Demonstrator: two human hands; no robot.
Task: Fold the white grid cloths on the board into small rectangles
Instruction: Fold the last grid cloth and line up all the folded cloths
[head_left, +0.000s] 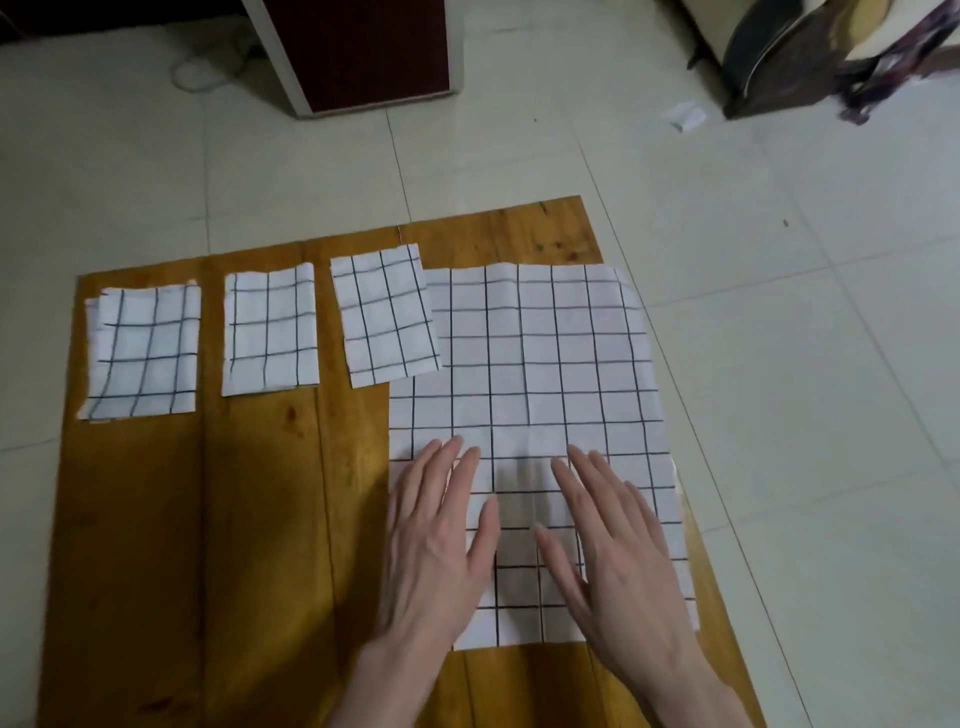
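While spread straight and slightly fanned, holding nothing: fingers (457, 467) of the left hand (434, 545) pressed flat on the near-left part of the unfolded cloth (540, 364). Same with the right hand (618, 551), flat and palm down just beside it, fingertips angled toward the far left, thumbs of both pointing inward with a narrow strip of cloth between. Spread open under both palms, this large white grid cloth, covering the right side of the wooden board (234, 519), its far-right corner hanging just past the board's edge. Overlapping its far-left corner, 1 folded rectangle (387, 314), slightly tilted. Farther left, in a row along the far edge, 2 more: the middle folded cloth (270, 330) and the leftmost folded cloth (143, 353), each apart from its neighbour. Around the board, pale floor tiles (779, 364); beyond, a dark red cabinet (363, 47).
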